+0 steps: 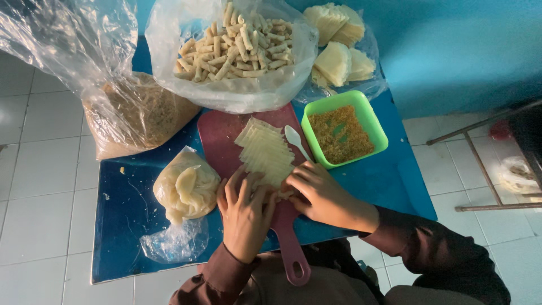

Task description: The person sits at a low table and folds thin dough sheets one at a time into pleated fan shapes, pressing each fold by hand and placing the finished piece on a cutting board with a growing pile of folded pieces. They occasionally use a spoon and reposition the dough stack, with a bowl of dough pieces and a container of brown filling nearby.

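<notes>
My left hand (244, 213) and my right hand (319, 192) press together on a small pale wrapper piece (271, 192) at the near end of a fanned stack of thin wrapper sheets (264, 149). The stack lies on a dark red cutting board (217, 135) whose handle (293, 257) points toward me. Both hands' fingers curl over the wrapper; what lies under them is hidden. A white plastic spoon (296, 140) rests at the board's right edge, beside a green square tub of brown crumbly filling (343, 133).
A low blue table (389, 181) carries everything. A big clear bag of finished pale rolls (237, 51) sits at the back, more folded wrappers in plastic (339, 45) at back right, a bag of brown shreds (138, 116) at left, a bagged dough lump (186, 186) near left. Metal frame (480, 164) on tiled floor.
</notes>
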